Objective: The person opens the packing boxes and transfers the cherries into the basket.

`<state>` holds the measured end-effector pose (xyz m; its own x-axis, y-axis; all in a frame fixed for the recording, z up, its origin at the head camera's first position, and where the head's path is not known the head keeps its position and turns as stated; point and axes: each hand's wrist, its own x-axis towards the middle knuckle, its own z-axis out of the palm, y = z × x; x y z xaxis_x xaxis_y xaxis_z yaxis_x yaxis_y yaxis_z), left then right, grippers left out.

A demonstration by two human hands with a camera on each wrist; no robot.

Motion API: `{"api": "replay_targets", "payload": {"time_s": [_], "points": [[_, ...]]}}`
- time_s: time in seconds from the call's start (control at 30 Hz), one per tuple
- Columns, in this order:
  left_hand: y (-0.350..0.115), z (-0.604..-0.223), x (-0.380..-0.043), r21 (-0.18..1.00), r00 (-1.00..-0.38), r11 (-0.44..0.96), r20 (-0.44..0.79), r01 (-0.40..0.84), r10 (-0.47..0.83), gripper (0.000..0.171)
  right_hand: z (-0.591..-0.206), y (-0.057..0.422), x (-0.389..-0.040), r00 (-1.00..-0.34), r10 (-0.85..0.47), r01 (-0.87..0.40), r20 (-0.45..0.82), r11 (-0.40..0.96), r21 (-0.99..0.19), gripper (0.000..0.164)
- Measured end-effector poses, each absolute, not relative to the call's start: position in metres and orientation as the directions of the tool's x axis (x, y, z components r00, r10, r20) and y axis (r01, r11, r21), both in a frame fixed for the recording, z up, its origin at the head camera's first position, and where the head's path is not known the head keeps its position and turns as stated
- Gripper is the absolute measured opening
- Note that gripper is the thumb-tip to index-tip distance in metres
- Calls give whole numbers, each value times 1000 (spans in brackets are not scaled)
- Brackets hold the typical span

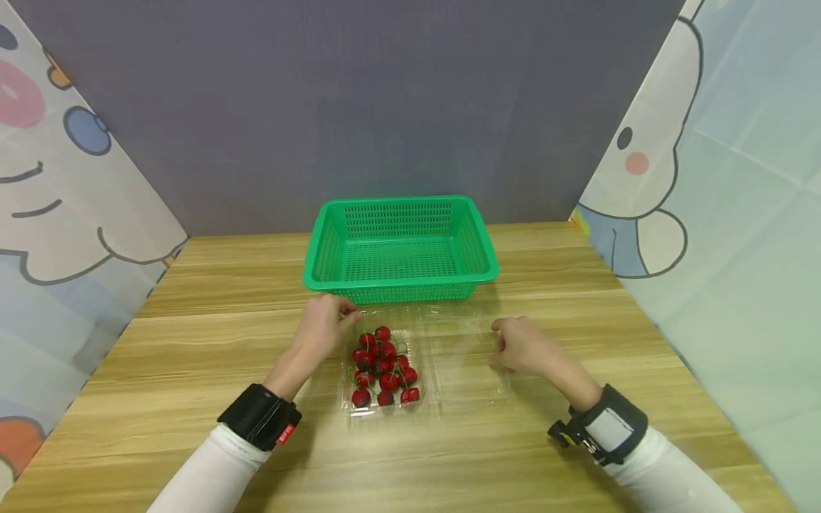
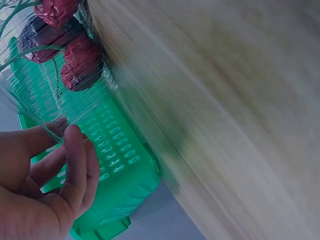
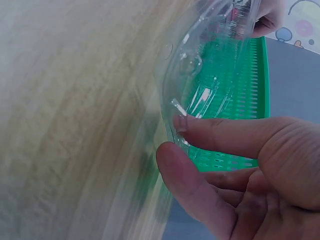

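Observation:
A clear plastic clamshell box point(image 1: 423, 388) lies unfolded on the table, its base on the left and its lid point(image 1: 458, 356) on the right. Red cherries point(image 1: 385, 363) with green stems fill the base; some also show close up as cherries point(image 2: 82, 62) in the left wrist view. My left hand point(image 1: 323, 324) pinches the far left rim of the base between thumb and fingers. At the lid's right edge, my right hand point(image 1: 522, 345) pinches the thin plastic with thumb and index finger, seen closely in the right wrist view. The other right fingers are curled back.
Just behind the box stands a green slotted basket point(image 1: 400, 281) with nothing in it. A dark grey panel point(image 1: 410, 107) rises at the table's back edge. Cartoon-printed sheets point(image 1: 725, 178) flank the wooden table point(image 1: 192, 342) on both sides.

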<state>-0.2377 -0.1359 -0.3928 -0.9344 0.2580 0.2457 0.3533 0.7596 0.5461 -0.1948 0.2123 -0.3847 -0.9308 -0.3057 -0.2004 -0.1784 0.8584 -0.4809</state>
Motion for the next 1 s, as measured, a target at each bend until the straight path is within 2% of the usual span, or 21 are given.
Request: {"api": "replay_targets", "payload": {"time_s": [0.3, 0.37, 0.43, 0.67, 1.0], "points": [[-136, -396, -242, 575, -943, 749, 232, 330, 237, 15, -390, 212, -197, -931, -312, -186, -190, 852, -489, 58], [-137, -396, -243, 577, -943, 747, 233, 331, 238, 15, -391, 213, -199, -933, -313, -194, -177, 853, -485, 46], [-137, -397, -243, 580, -942, 743, 233, 333, 241, 16, -390, 214, -201, -938, -310, -206, -156, 859, -470, 41], [-138, -394, -240, 589, -951, 746, 195, 310, 240, 29, -375, 207, -209, -958, -275, -227, -79, 900, -371, 46], [-140, -381, -229, 527, -965, 809, 118, 260, 233, 50, -364, 172, -211, -889, -445, -448, 107, 798, -403, 23]]}}
